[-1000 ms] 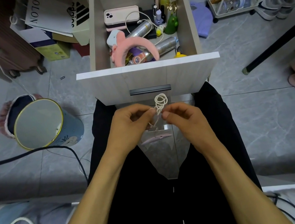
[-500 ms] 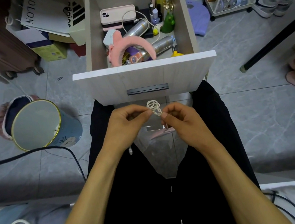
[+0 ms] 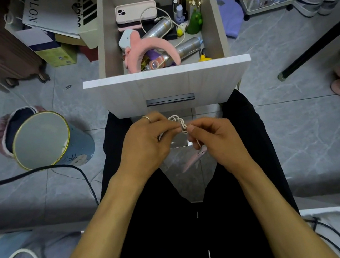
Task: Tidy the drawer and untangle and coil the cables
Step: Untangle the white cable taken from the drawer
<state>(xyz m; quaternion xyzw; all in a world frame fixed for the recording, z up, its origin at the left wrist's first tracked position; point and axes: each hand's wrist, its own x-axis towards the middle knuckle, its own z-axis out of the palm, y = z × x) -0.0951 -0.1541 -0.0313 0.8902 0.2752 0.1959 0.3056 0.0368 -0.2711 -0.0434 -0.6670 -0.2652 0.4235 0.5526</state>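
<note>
A thin white cable is bunched into small tight loops between my two hands, just below the open drawer's front panel. My left hand pinches the coil from the left with thumb and fingers curled. My right hand pinches the cable's end from the right. Inside the drawer another white cable loops over a pink phone and silver cans, beside a pink headband and small bottles.
A blue bin with a gold rim stands on the floor to the left, and a black cord runs across the tiles. A pink clip lies between my legs. Boxes stand back left; a chair leg and shoes are at the right.
The white coil has shrunk into tighter, smaller loops and sits lower between my fingers. Both hands have stayed close together below the drawer front.
</note>
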